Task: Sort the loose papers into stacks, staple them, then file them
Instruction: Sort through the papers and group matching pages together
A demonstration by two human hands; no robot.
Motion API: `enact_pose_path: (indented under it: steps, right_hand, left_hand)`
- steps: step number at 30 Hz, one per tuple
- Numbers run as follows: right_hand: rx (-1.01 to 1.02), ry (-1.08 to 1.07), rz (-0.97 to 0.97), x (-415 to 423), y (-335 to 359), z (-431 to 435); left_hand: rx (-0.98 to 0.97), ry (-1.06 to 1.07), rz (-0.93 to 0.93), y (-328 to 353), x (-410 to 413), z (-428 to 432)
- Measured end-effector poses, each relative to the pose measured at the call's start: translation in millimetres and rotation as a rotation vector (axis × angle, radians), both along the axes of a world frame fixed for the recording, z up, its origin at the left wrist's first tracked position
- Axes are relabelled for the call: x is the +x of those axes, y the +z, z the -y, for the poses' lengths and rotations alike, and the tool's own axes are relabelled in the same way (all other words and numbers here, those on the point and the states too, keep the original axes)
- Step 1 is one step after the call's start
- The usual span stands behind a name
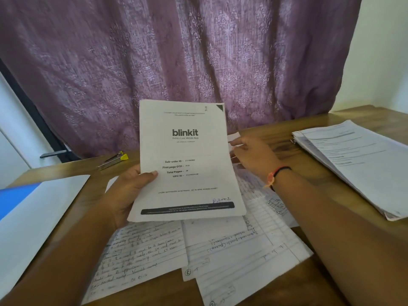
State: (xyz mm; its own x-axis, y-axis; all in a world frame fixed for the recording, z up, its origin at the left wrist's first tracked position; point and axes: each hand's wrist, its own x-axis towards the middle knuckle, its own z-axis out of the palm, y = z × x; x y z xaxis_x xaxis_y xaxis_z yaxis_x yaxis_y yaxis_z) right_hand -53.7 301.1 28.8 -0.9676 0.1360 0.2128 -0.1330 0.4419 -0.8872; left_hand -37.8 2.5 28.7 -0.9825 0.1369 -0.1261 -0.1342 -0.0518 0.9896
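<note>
- Handwritten loose papers (pixel 198 250) lie fanned and unsorted along the counter's (pixel 284 140) near edge.
- Left hand (pixel 130 191) grips a printed blinkit cover sheet (pixel 187 168), raised above them.
- Right hand (pixel 251 155), fingers spread and holding nothing, reaches toward a small slip (pixel 234 138).
- Sorting seems under way; next, the sheet needs a stack, perhaps the printed pile (pixel 357 160) at the right edge.
- Stapler (pixel 113 160) lies unused near the far left corner.
</note>
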Motion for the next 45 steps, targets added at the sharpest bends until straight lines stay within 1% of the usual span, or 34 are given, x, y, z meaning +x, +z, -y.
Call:
enact_pose_path:
  steps: [2,3,4,5,7,8,9,10,12,14,16,19,20,22,23,25,28,29,31,33,38,40,43,45]
  right_hand:
    - [0.416,-0.072,0.026,5,3,-1]
    - [0.599,-0.045,0.075,10,4,0]
    - [0.723,0.012,0.135,14,3,4]
    - [0.796,0.078,0.182,18,3,8]
    - [0.798,0.192,0.183,22,0,17]
    - [0.737,0.21,0.155,23,0,18]
    - [0.681,0.189,0.152,22,0,17]
    - [0.68,0.154,0.174,21,0,14]
    - [0.816,0.108,0.249,21,-2,8]
    - [0.921,0.152,0.311,22,-6,5]
    - [0.907,0.21,0.315,22,-7,4]
    - [0.758,0.185,0.282,20,-3,7]
    - [0.744,0.163,0.286,20,-2,8]
    - [0.85,0.142,0.35,18,-7,8]
    - [0.9,0.166,0.369,18,-10,8]
    - [0.876,0.224,0.36,20,-8,6]
    - [0.746,0.22,0.332,20,-2,2]
    - [0.751,0.2,0.347,19,-3,1]
    - [0.829,0.153,0.398,17,-6,2]
    - [0.832,0.186,0.406,15,-10,1]
    - [0.715,0.255,0.338,18,-6,5]
    - [0.641,0.249,0.31,19,-4,5]
    - [0.526,0.099,0.171,14,-4,0]
    - [0.405,-0.008,0.122,11,-4,-2]
  left_hand:
    - [-0.02,0.053,-0.004,-1,0,2]
    - [-0.032,0.071,0.003,-1,0,3]
    - [-0.045,0.082,0.011,-3,-1,3]
    - [-0.058,0.088,0.017,-4,-1,4]
    - [-0.076,0.091,0.021,-6,-3,4]
    - [-0.08,0.09,0.022,-6,-4,4]
    - [-0.084,0.09,0.023,-6,-5,4]
    - [-0.091,0.09,0.025,-6,-4,3]
    - [-0.106,0.094,0.028,-5,-3,2]
    - [-0.129,0.094,0.026,-5,-3,2]
    - [-0.15,0.096,0.024,-4,-3,1]
    - [-0.172,0.104,0.028,-3,-1,0]
    - [-0.175,0.108,0.029,-2,-1,-1]
    - [-0.178,0.115,0.03,-2,-1,-1]
    - [-0.18,0.118,0.028,-3,-1,-1]
    - [-0.179,0.123,0.026,-3,-1,-1]
    - [-0.176,0.134,0.038,-4,-2,0]
    - [-0.178,0.134,0.039,-4,-3,0]
    - [-0.181,0.132,0.047,-5,-5,1]
    - [-0.188,0.124,0.051,-6,-5,1]
    - [-0.201,0.113,0.054,-7,-6,2]
    - [-0.204,0.123,0.049,-7,-7,2]
    - [-0.211,0.12,0.048,-9,-8,2]
    - [-0.218,0.122,0.057,-9,-8,3]
